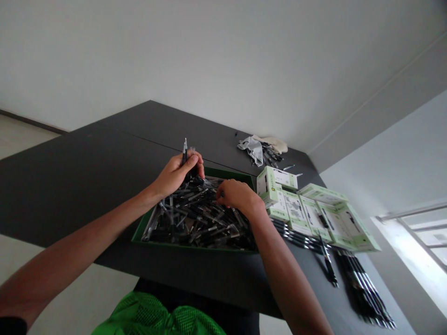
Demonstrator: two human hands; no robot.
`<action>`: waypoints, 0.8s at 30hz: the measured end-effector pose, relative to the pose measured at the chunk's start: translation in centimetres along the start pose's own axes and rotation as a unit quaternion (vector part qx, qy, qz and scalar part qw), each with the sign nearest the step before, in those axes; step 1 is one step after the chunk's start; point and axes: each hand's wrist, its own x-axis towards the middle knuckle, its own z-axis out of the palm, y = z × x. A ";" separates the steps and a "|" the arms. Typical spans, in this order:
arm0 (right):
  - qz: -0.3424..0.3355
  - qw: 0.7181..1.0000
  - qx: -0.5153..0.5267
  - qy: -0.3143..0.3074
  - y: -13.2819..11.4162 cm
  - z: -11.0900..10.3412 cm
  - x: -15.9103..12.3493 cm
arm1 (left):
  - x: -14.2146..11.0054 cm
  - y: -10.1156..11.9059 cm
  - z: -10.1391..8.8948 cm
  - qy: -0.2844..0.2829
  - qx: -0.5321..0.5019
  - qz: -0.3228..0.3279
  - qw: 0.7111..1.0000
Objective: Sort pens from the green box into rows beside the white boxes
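Note:
A green-rimmed box [139,232] on the table holds a heap of black pens with clear caps [195,216]. Over its far left part, my left hand [179,170] is closed around a few pens [185,153], their silver tips pointing up. My right hand [237,195] is above the right side of the heap, fingers curled down. A dark pen end shows at its fingertips; the rest of that pen cannot be told from the heap.
Light green pen cartons [293,207] stand right of the box. Rows of black pens [366,288] and a single pen [328,265] lie nearby. Grey and beige gloves [256,149] rest by more pens near the wall. The dark table [87,177] extends left.

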 end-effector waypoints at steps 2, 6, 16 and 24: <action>0.004 1.000 0.000 -0.005 -0.1 0.0 -0.1 | 0.0 -0.1 -0.1 -0.005 0.001 -0.001 1.000; -0.003 1.000 -0.001 -0.018 -0.1 0.1 -0.1 | 0.0 -0.3 -0.2 -0.013 0.008 0.000 1.000; -0.020 0.999 -0.011 -0.026 0.1 0.6 0.2 | 0.1 -0.4 -0.2 -0.009 0.017 0.004 1.000; -0.077 0.996 0.012 0.033 0.4 0.4 0.5 | 0.0 -0.4 -0.3 -0.009 0.023 0.000 1.000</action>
